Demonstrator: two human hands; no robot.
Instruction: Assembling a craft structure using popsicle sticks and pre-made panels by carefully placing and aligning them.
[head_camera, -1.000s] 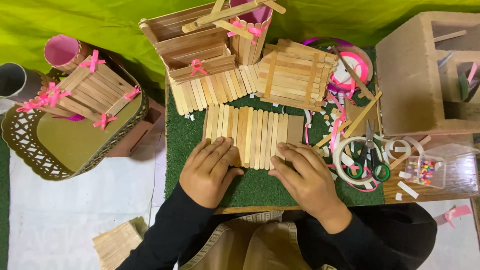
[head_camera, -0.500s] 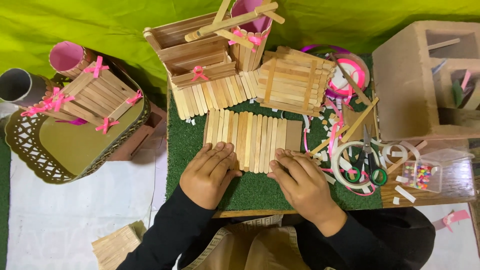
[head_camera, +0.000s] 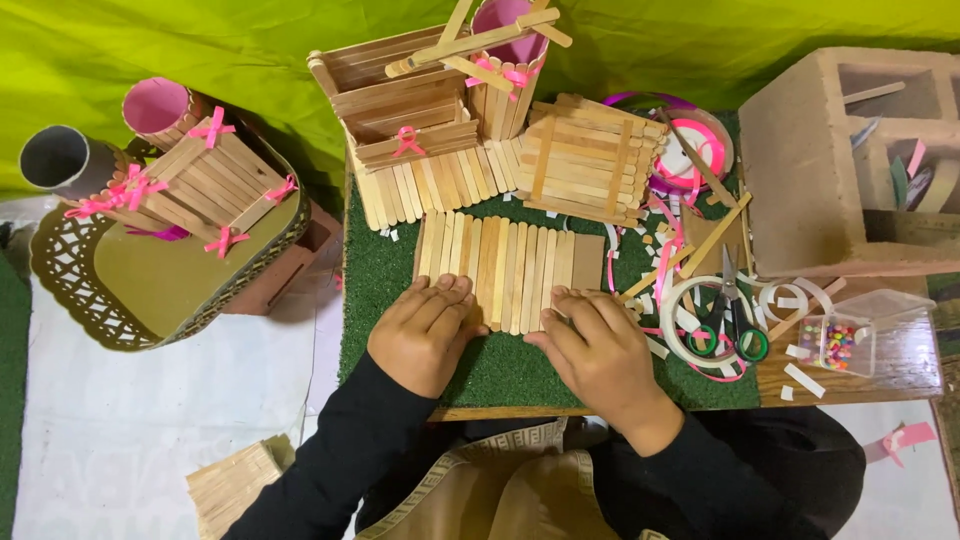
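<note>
Left hand (head_camera: 425, 333): it is lying flat on the near left edge of the stick panel (head_camera: 505, 268), fingers (head_camera: 448, 293) stretched out and holding nothing, likely pressing the sticks down so they are not sliding.
Right hand (head_camera: 600, 352): it is resting flat at the near right edge of the same panel, fingers open and pushing down, not gripping anything.
Stick panel: a row of pale wooden sticks is lying side by side on the green mat (head_camera: 380, 290), between the two hands and the finished pieces behind.
Green mat: it is covering the wooden surface (head_camera: 880, 365), maybe so the sticks are staying put.
Right side: scissors (head_camera: 730, 325) with green handles are lying on a tape ring (head_camera: 690, 340), near a clear box of beads (head_camera: 840, 340).
Left side: a gold tray (head_camera: 120, 290) is carrying a small stick basket (head_camera: 205, 185) with pink bows.
Far back: a stick box (head_camera: 400, 100), a stick cup (head_camera: 505, 80) and a flat stick piece (head_camera: 590, 155) are sitting close together by the green cloth (head_camera: 200, 40).
</note>
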